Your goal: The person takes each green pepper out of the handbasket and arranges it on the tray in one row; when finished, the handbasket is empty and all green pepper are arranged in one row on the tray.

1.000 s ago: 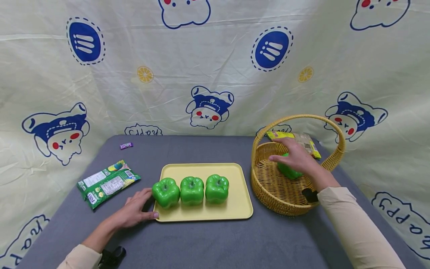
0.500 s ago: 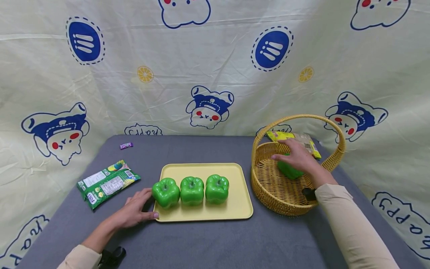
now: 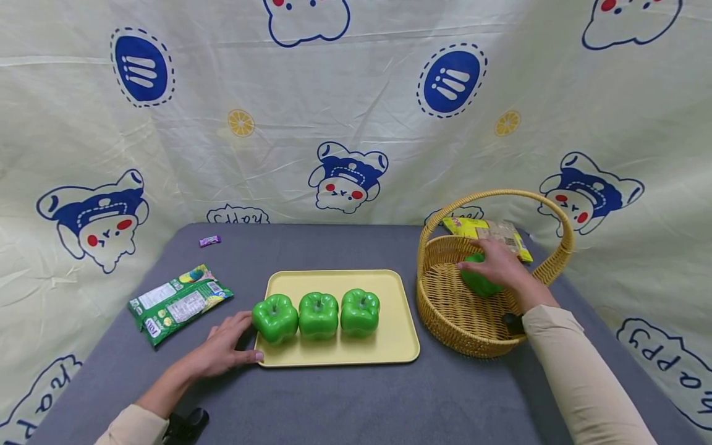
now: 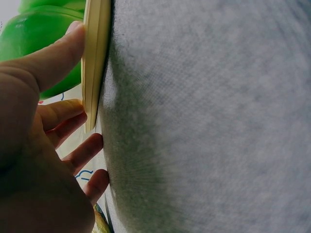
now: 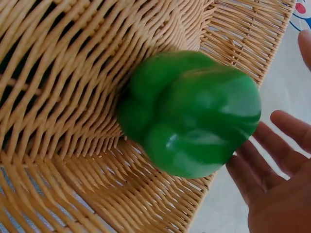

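Note:
Three green bell peppers stand in a row on a pale yellow tray. My left hand touches the tray at its near left corner, fingers relaxed, beside the leftmost bell pepper. In the left wrist view, the thumb meets the tray's rim. A wicker basket with a tall handle holds another green bell pepper, lying tilted against its wall. Over that pepper is my right hand, fingers spread. Its fingertips are close to the pepper in the right wrist view; contact is unclear.
A green snack packet lies at the left of the grey table. Farther back is a small purple wrapped sweet. Behind the basket lies a yellow packet. The basket's handle arches above the right hand.
My right hand has lowered slightly toward the bell pepper in the basket. The left hand, the tray and its bell peppers have stayed where they were.

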`<state>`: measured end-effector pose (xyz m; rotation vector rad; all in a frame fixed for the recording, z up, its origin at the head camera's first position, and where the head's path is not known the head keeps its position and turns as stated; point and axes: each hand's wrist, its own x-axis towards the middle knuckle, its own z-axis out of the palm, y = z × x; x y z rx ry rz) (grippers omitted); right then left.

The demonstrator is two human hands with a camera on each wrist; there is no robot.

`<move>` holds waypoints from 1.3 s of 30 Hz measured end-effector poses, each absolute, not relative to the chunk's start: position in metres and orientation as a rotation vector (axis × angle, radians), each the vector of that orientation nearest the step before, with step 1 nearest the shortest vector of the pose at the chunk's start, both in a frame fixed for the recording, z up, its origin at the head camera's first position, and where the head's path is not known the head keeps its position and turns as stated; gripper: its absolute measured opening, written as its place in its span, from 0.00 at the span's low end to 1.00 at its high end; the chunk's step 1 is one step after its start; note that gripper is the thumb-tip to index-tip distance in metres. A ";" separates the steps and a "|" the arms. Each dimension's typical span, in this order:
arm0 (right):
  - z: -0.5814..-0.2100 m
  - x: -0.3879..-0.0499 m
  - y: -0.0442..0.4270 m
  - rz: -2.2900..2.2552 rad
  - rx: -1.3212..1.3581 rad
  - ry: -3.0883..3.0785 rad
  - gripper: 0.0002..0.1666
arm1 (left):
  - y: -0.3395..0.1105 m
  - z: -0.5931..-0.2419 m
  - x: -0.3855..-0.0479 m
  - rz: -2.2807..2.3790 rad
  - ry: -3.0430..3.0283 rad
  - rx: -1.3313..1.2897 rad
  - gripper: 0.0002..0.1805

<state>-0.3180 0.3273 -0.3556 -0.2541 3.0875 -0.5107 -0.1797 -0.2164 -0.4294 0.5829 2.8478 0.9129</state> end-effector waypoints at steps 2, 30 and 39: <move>-0.356 -0.318 0.329 -0.500 -0.219 3.086 0.52 | -0.216 -0.430 -0.180 0.914 2.849 0.584 0.42; -0.362 -0.319 0.329 -0.583 -0.279 3.089 0.49 | -0.216 -0.430 -0.180 0.904 2.861 0.591 0.42; -0.363 -0.320 0.331 -0.439 -0.142 3.061 0.49 | -0.217 -0.430 -0.180 0.907 2.857 0.592 0.41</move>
